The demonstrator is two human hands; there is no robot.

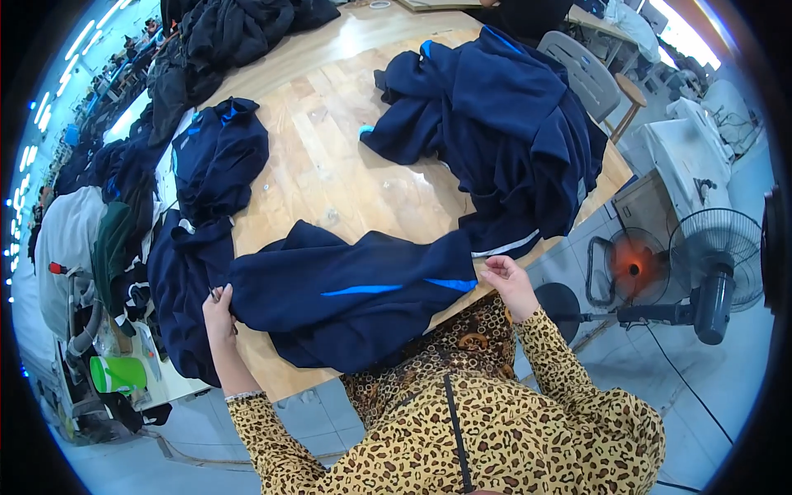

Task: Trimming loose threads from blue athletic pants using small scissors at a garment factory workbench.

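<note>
"Navy garment [355,268], blue-striped, overhangs the near edge of the desk [318,186] between left hand [219,317] and right hand [515,287] (whether either grip is closed, I cannot tell)."

"Likely fault?"

"Slippage: overhanging cloth could drag it down if unsupported."

Downward view (fisheye) from head height

Navy garments [371,266] across a wooden table [309,157], piled black cloth [239,35] and strip lights [80,39] show a garment workshop
</note>
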